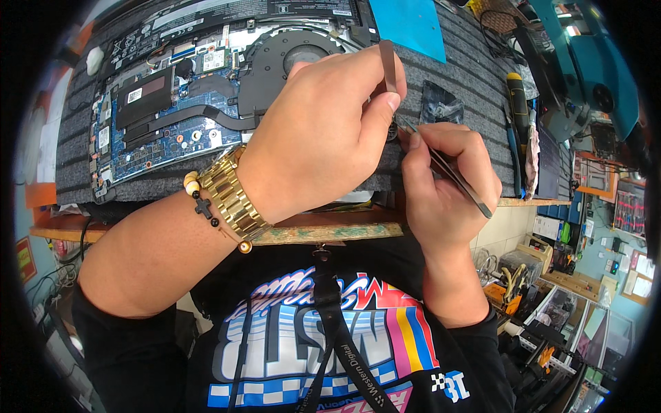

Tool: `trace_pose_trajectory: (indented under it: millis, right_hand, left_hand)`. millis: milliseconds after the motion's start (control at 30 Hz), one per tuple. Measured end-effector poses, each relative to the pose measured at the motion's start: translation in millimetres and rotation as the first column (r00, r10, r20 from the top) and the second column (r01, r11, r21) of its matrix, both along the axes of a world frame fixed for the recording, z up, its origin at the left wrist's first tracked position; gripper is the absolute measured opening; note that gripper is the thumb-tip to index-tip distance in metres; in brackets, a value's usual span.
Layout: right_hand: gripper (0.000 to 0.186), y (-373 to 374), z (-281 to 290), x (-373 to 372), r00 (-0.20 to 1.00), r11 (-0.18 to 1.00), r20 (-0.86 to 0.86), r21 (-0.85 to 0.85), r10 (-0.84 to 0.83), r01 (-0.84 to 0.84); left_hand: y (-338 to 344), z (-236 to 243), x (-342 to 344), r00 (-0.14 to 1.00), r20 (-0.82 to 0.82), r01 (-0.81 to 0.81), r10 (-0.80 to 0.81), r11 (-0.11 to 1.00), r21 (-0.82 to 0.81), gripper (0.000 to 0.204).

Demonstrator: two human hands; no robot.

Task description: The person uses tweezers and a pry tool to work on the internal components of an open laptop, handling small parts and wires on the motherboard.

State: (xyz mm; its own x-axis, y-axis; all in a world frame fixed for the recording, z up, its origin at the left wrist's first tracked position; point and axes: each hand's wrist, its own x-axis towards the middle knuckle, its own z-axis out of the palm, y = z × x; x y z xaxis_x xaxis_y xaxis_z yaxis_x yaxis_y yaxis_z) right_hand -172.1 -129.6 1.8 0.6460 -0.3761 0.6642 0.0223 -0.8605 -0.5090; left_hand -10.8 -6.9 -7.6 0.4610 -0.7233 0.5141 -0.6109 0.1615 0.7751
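My left hand, wearing a gold watch and bead bracelet, is closed on a metal tweezer, its flat end upward. My right hand grips a second pair of tweezers, their tips angled up-left toward a small dark round part between the hands, which is partly hidden. An opened laptop with blue circuit board, copper-and-black cooling pipe, black fan and battery lies on the ribbed grey mat, partly behind my left hand. A small dark plastic bag lies beyond my right hand.
A blue sheet lies at the back. At the right are a yellow-black screwdriver, other tools and a teal machine. The worn wooden bench edge runs below my arms. Shelves with equipment stand at lower right.
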Motion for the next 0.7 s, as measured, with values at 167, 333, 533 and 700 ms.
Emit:
trace_pose_trajectory:
  millis: [167,333,533,700]
  right_hand:
    - [0.019,0.3,4.6,1.7,1.000,1.000,-0.032,0.018,0.000,0.000]
    - [0.018,0.9,7.8,3.5,0.998,1.000,-0.062,-0.003,0.011,-0.011]
    - [0.017,0.1,4.3,-1.1,0.999,0.997,-0.045,0.072,-0.018,0.021]
    - [0.017,-3.0,3.6,-1.5,0.999,0.998,-0.054,0.069,0.005,-0.001]
  left_hand:
    - [0.3,-1.3,-0.3,1.000,0.008,-0.008,0.008,1.000,0.004,0.009]
    - [0.0,-1.4,0.3,1.000,0.011,0.000,0.001,1.000,-0.009,0.009]
    - [0.0,0.0,-0.6,1.000,0.005,0.004,-0.004,1.000,-0.003,0.008]
    - [0.5,-0.7,-0.2,1.000,0.017,0.014,-0.015,1.000,0.008,0.008]
